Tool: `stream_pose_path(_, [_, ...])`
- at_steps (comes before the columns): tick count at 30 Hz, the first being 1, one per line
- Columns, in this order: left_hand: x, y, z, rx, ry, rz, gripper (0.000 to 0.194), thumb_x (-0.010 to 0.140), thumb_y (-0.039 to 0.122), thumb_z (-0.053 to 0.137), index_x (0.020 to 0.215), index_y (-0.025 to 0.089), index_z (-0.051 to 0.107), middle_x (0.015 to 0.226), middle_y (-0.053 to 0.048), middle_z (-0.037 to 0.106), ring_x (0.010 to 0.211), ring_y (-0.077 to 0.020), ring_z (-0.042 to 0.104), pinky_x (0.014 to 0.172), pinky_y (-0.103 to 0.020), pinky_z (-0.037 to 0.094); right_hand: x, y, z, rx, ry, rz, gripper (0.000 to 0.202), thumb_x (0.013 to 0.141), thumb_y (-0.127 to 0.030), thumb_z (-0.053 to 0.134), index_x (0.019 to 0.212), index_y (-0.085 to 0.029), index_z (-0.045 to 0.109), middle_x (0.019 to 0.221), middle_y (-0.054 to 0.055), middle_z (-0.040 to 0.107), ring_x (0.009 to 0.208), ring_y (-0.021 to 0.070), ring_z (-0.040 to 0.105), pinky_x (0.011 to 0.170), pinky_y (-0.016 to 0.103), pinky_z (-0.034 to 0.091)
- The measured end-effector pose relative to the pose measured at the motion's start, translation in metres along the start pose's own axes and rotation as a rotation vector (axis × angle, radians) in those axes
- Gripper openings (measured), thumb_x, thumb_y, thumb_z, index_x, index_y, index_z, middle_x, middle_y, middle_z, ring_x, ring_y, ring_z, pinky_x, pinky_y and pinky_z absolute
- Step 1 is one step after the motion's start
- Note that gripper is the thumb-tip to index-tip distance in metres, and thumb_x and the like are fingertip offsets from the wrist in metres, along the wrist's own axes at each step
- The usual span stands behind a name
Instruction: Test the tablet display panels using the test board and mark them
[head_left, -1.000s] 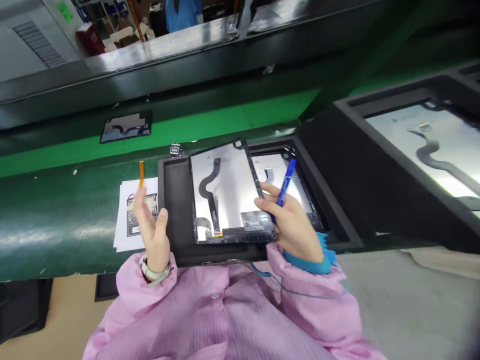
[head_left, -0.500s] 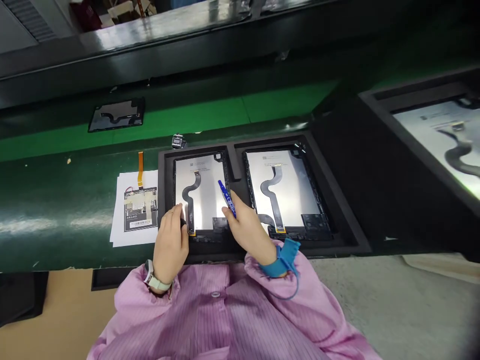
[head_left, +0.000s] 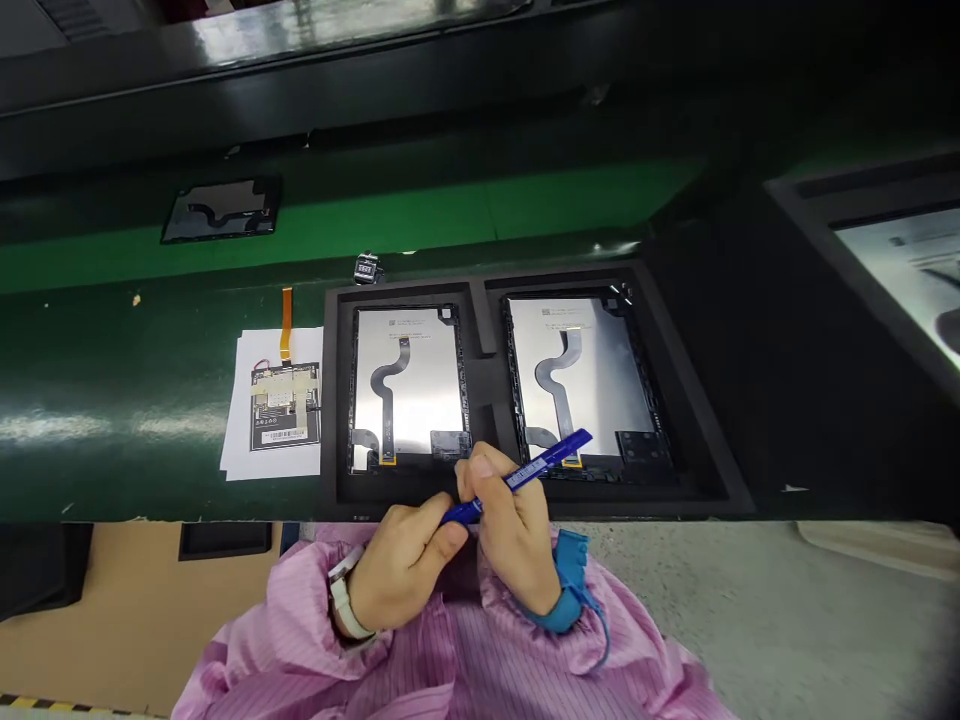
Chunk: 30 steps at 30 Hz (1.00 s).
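Observation:
In front of my body, both hands meet on a blue marker pen [head_left: 549, 460], which slants up to the right. My right hand [head_left: 517, 540] is wrapped round its middle. The fingers of my left hand [head_left: 397, 565] pinch the pen's lower left end. Just beyond lies a black foam tray [head_left: 716, 450] holding two tablet screen assemblies side by side, silver backs up. The left screen assembly [head_left: 431, 390] and the right screen assembly [head_left: 607, 370] each carry a dark, curved ribbon cable. The pen's upper end overlaps the lower part of the right one.
White paper sheets [head_left: 235, 430] at left carry a circuit board unit [head_left: 286, 405] with an orange flex cable. Behind the tray stands a small counter with digits [head_left: 366, 268]. Another screen assembly [head_left: 221, 210] lies on the green belt. A second foam tray [head_left: 817, 225] is at right.
My left hand has left the left screen assembly's lower edge and moved right onto the pen. My right hand has come nearer my body, turning the pen to slant right.

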<state>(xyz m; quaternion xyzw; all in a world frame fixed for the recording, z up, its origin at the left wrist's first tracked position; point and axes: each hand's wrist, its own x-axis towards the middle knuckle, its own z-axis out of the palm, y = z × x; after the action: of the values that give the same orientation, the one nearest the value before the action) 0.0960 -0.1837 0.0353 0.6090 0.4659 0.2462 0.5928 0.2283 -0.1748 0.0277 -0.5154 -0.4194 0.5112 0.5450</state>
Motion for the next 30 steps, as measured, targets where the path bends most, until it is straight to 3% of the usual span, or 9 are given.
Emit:
stream_pose_path(6, [-0.007,0.002,-0.007,-0.589,-0.289,-0.154,0.058,0.093,0.069,0.053,0.065,0.021,0.039,0.052,0.007,0.029,0.046,-0.0071,0.021,0.046,-0.026,0.018,-0.009,-0.005,0.015,0.199,0.073,0.05,0.049,0.099,-0.048,0.047,0.06,-0.022,0.033,0.052,-0.006,0.027,0.047,0.0078,0.031,0.043,0.022,0.027])
stream_pose_path(10, [-0.015,-0.002,-0.022,-0.86,-0.415,-0.275,0.058,0.09,0.064,0.06,0.06,0.022,0.033,0.043,0.011,0.021,0.038,-0.0044,0.012,0.04,-0.024,0.01,0.014,-0.019,-0.009,0.262,0.267,-0.048,0.044,0.096,-0.041,0.048,0.06,-0.023,0.029,0.046,-0.007,0.022,0.039,0.0081,0.023,0.037,0.023,0.022])
stream_pose_path(13, [-0.02,-0.017,-0.032,-0.835,-0.112,-0.199,0.058,0.09,0.064,0.059,0.059,0.023,0.033,0.041,0.009,0.021,0.038,-0.006,0.014,0.039,-0.023,0.012,0.032,-0.022,-0.035,0.179,0.572,-0.176,0.035,0.097,-0.04,0.046,0.067,-0.025,0.034,0.046,-0.007,0.025,0.038,0.0097,0.022,0.038,0.024,0.023])
stream_pose_path(15, [-0.018,-0.029,-0.034,-0.58,0.302,-0.065,0.055,0.09,0.066,0.059,0.062,0.021,0.043,0.047,0.006,0.031,0.043,-0.0087,0.025,0.044,-0.025,0.021,0.034,-0.013,-0.037,-0.003,0.399,-0.148,0.028,0.097,-0.044,0.048,0.077,-0.025,0.051,0.053,-0.005,0.044,0.045,0.0107,0.042,0.045,0.024,0.037])
stream_pose_path(17, [-0.013,-0.04,-0.033,-0.255,0.54,0.034,0.048,0.092,0.065,0.059,0.075,0.02,0.06,0.056,0.003,0.043,0.05,-0.0117,0.035,0.051,-0.028,0.027,0.029,0.001,-0.027,-0.2,0.111,-0.088,0.022,0.094,-0.042,0.057,0.084,-0.022,0.061,0.069,-0.001,0.061,0.064,0.0131,0.06,0.06,0.026,0.049])
stream_pose_path(19, [-0.007,-0.048,-0.031,-0.056,0.579,0.077,0.042,0.096,0.06,0.054,0.096,0.021,0.069,0.062,0.001,0.05,0.053,-0.0138,0.041,0.055,-0.03,0.03,0.023,0.014,-0.013,-0.315,-0.047,-0.038,0.017,0.09,-0.035,0.062,0.083,-0.02,0.063,0.078,0.001,0.066,0.073,0.0137,0.064,0.068,0.026,0.051])
stream_pose_path(21, [-0.004,-0.051,-0.03,-0.01,0.567,0.082,0.041,0.1,0.056,0.05,0.109,0.021,0.069,0.062,0.002,0.05,0.054,-0.0145,0.042,0.056,-0.031,0.03,0.019,0.022,-0.002,-0.349,-0.045,-0.01,0.018,0.089,-0.034,0.061,0.078,-0.02,0.058,0.07,-0.002,0.061,0.064,0.011,0.058,0.062,0.023,0.046])
stream_pose_path(25, [-0.005,-0.049,-0.032,-0.024,0.58,0.075,0.04,0.1,0.054,0.05,0.11,0.021,0.069,0.062,0.002,0.049,0.054,-0.0143,0.041,0.055,-0.03,0.029,0.02,0.024,0.001,-0.395,-0.048,-0.001,0.03,0.093,-0.035,0.055,0.067,-0.02,0.047,0.058,-0.005,0.049,0.054,0.0081,0.044,0.054,0.022,0.036])
stream_pose_path(30, [-0.006,-0.048,-0.034,-0.03,0.58,0.074,0.038,0.101,0.053,0.05,0.108,0.022,0.07,0.063,0.002,0.049,0.054,-0.014,0.041,0.055,-0.029,0.03,0.025,0.024,-0.002,-0.411,-0.111,0.003,0.031,0.094,-0.036,0.053,0.069,-0.02,0.045,0.064,-0.004,0.052,0.058,0.0084,0.046,0.059,0.022,0.037])
